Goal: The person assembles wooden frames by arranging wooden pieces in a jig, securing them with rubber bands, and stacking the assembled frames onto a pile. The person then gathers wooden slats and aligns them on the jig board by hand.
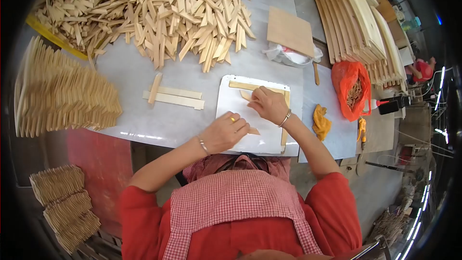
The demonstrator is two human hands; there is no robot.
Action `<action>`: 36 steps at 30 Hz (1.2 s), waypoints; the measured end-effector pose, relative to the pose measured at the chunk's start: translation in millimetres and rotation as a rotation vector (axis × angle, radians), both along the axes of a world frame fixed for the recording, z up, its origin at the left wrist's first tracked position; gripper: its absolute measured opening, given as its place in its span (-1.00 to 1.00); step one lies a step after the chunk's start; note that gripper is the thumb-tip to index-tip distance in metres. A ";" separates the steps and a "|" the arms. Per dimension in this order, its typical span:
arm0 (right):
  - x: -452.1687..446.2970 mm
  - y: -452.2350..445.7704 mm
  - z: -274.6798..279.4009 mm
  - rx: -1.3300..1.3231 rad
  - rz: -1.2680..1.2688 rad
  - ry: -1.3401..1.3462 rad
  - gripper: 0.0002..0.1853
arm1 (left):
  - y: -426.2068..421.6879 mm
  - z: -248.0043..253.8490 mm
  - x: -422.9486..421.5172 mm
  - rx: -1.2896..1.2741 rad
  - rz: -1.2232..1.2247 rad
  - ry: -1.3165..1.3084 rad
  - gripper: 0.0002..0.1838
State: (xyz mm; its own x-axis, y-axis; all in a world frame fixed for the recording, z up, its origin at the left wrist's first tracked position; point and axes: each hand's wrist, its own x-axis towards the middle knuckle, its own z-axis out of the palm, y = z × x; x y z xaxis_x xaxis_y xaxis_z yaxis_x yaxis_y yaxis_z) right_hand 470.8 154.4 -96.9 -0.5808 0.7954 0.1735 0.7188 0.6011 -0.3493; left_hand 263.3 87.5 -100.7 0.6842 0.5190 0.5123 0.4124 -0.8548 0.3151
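Observation:
A white board (pixel 228 97) lies on the table in front of me, with thin wooden strips (pixel 250 86) fixed along its far and right edges. Over its lower left part, my left hand (pixel 225 132) is closed on a short wood piece (pixel 253 131), whose angled end pokes out past the fingers. My right hand (pixel 270 105) pinches another wood piece (pixel 245 95) near the board's far side; most of that piece is covered by the fingers. To the left of the board lie two longer flat slats (pixel 175 100), with a short slat (pixel 154 88) resting across their left end.
A big heap of short wood pieces (pixel 159 12) covers the far left of the table. Neat wood stacks (pixel 67 89) stand at its left edge. To the right are a brown square board (pixel 290 31), a yellow cloth (pixel 321 122), a red bag (pixel 350 89) and stacked panels (pixel 349 17).

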 end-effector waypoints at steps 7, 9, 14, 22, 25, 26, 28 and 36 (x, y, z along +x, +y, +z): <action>32.9 26.2 -3.9 0.086 0.059 -0.041 -0.80 | 26.0 -28.5 32.7 -0.159 0.138 -0.111 -0.74; 17.6 54.3 -5.0 0.075 -0.003 -0.011 -0.82 | 64.4 -17.3 17.7 -0.182 0.323 -0.135 -0.77; -48.0 134.2 -16.3 -0.027 -0.304 0.082 -0.74 | 154.7 -4.2 -8.6 -0.105 0.773 0.132 -0.79; -72.3 172.6 -29.6 -0.202 -0.499 0.125 -0.61 | 171.7 -20.4 -16.0 -0.117 0.878 0.240 -0.78; -58.6 164.0 -26.5 -0.221 -0.512 0.102 -0.69 | 163.3 -14.8 -19.4 -0.154 0.891 0.244 -0.81; -49.4 155.0 -25.0 -0.225 -0.518 0.098 -0.69 | 155.9 -12.1 -21.7 -0.179 0.880 0.231 -0.82; -25.5 113.3 -4.3 -0.230 -0.488 0.264 -0.74 | 128.6 0.5 -27.4 -0.227 0.834 0.167 -0.83; 82.0 -79.6 16.6 -0.496 -0.444 0.297 -0.80 | 3.8 -15.3 -15.2 -0.533 0.608 -0.042 -0.79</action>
